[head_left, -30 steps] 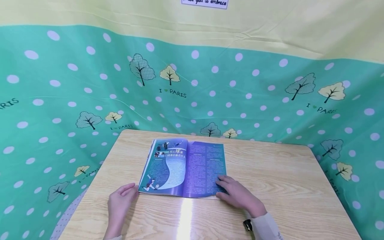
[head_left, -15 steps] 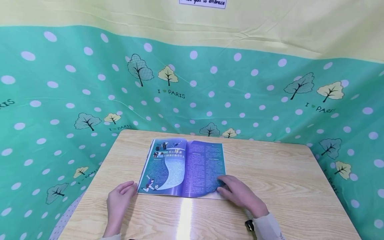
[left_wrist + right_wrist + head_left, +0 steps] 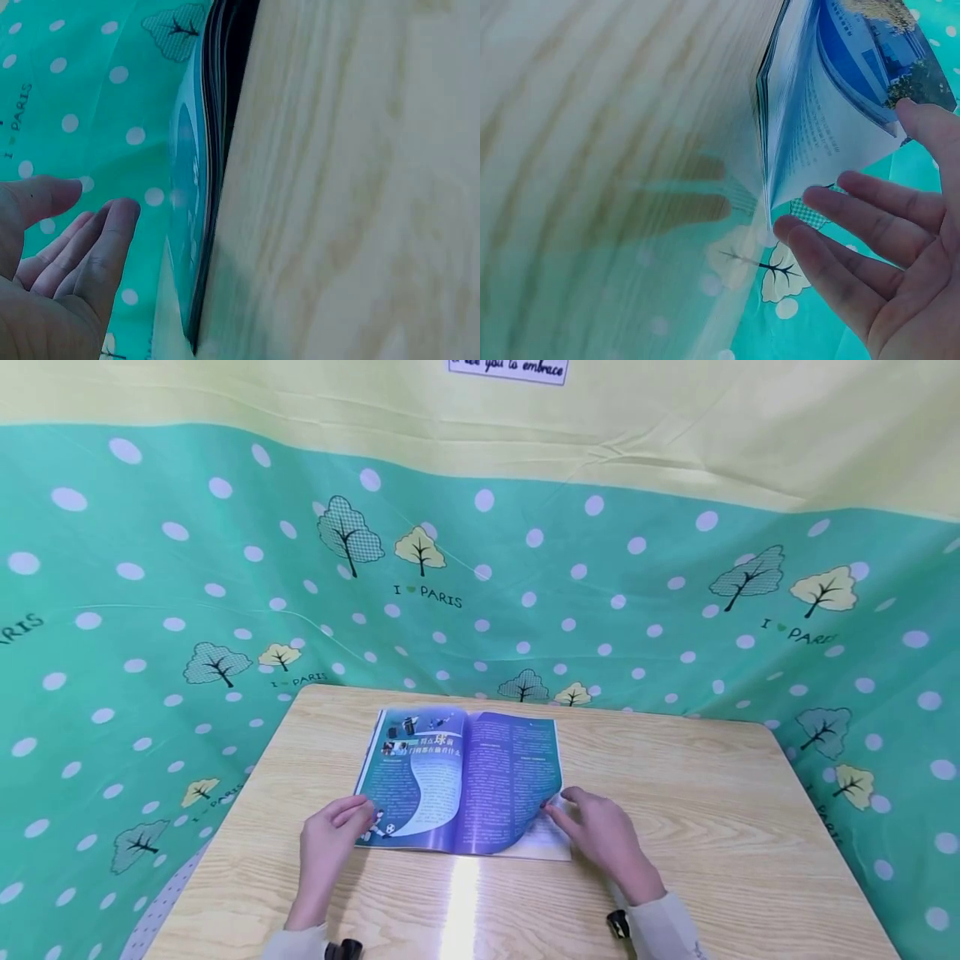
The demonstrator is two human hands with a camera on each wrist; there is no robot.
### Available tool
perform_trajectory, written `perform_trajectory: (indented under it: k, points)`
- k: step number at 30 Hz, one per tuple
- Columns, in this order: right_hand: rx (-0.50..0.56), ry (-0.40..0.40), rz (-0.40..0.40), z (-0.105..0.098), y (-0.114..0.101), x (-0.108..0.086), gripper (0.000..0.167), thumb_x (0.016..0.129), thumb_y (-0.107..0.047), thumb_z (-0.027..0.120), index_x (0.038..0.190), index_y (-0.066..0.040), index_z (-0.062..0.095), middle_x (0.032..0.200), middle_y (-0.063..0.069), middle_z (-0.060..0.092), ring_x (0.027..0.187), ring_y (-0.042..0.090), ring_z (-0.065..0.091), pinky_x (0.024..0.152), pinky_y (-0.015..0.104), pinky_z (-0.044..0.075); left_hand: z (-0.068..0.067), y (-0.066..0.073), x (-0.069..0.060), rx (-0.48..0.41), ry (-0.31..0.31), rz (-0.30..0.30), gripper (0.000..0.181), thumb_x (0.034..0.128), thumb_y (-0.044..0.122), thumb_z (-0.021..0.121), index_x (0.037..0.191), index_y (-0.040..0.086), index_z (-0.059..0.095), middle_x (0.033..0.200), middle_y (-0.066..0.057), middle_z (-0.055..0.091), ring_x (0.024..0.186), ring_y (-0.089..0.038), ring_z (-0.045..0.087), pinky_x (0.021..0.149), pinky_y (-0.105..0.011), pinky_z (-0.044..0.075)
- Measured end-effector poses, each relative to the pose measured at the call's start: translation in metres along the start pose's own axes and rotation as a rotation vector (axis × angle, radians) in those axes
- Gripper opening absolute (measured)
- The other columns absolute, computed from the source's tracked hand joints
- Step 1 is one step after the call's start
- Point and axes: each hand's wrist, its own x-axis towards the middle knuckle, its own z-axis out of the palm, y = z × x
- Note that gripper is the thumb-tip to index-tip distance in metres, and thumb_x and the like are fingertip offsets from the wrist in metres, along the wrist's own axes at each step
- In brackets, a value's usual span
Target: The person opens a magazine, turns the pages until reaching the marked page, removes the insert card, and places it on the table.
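Note:
An open magazine point(image 3: 420, 802) lies on the table, with purple and teal pages and a footballer drawing at lower left. My left hand point(image 3: 333, 839) is at its lower left corner, partly hiding the drawing; in the left wrist view its thumb and fingers stand apart with nothing between them. At the lower right corner my right hand point(image 3: 603, 835) has its thumb against a lifted page point(image 3: 847, 120). That page's corner curls up and inward, baring a white page below. In the right wrist view the fingers are spread, apart from the thumb.
The wooden table point(image 3: 675, 793) extends on both sides of the magazine. A green dotted curtain point(image 3: 480, 610) with trees stands behind and at the sides. A bright glare strip point(image 3: 461, 910) lies on the table in front. Dark bands point(image 3: 618, 924) show at both wrists.
My right hand has brought the right page's lower corner up and leftward, so the curl has grown. My left hand has moved right and up, onto the magazine's lower left corner.

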Motion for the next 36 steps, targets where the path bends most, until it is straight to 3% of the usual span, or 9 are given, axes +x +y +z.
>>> perform_trajectory:
  k: [8,19,29,36]
  points:
    - [0.05,-0.008,-0.062,0.004,-0.008,0.001,0.053,0.096,-0.049,0.063,0.132,-0.01,0.064,0.129,0.012,0.065,0.119,0.033,0.061,0.1,0.051,0.053,0.019,0.011,0.002,-0.074,-0.057,0.059,0.035,0.0917,0.02,0.074,0.12,-0.001,0.069,0.107,-0.018,0.073,0.091,-0.023,0.073,0.079,-0.026,0.062]
    - [0.06,0.056,-0.281,0.011,-0.021,0.006,0.053,0.096,-0.036,0.069,0.14,-0.01,0.057,0.139,0.013,0.058,0.125,0.032,0.055,0.102,0.052,0.052,0.056,0.028,-0.003,-0.234,-0.209,0.15,0.034,0.0894,0.011,0.077,0.114,-0.01,0.067,0.101,-0.024,0.072,0.091,-0.037,0.072,0.078,-0.031,0.063]
    - [0.067,-0.031,-0.295,0.013,-0.032,0.008,0.058,0.098,-0.037,0.065,0.149,-0.015,0.048,0.147,0.013,0.05,0.131,0.032,0.051,0.107,0.051,0.047,0.083,0.035,-0.014,-0.276,-0.374,0.161,0.041,0.0907,0.015,0.077,0.118,-0.012,0.064,0.106,-0.028,0.07,0.094,-0.041,0.07,0.079,-0.033,0.063]
    - [0.075,-0.06,-0.326,0.014,-0.04,0.01,0.057,0.1,-0.037,0.062,0.151,-0.018,0.046,0.152,0.012,0.045,0.133,0.032,0.048,0.108,0.051,0.046,0.095,0.037,-0.019,-0.301,-0.459,0.136,0.043,0.0918,0.014,0.075,0.12,-0.015,0.062,0.109,-0.028,0.069,0.098,-0.04,0.069,0.081,-0.034,0.063]
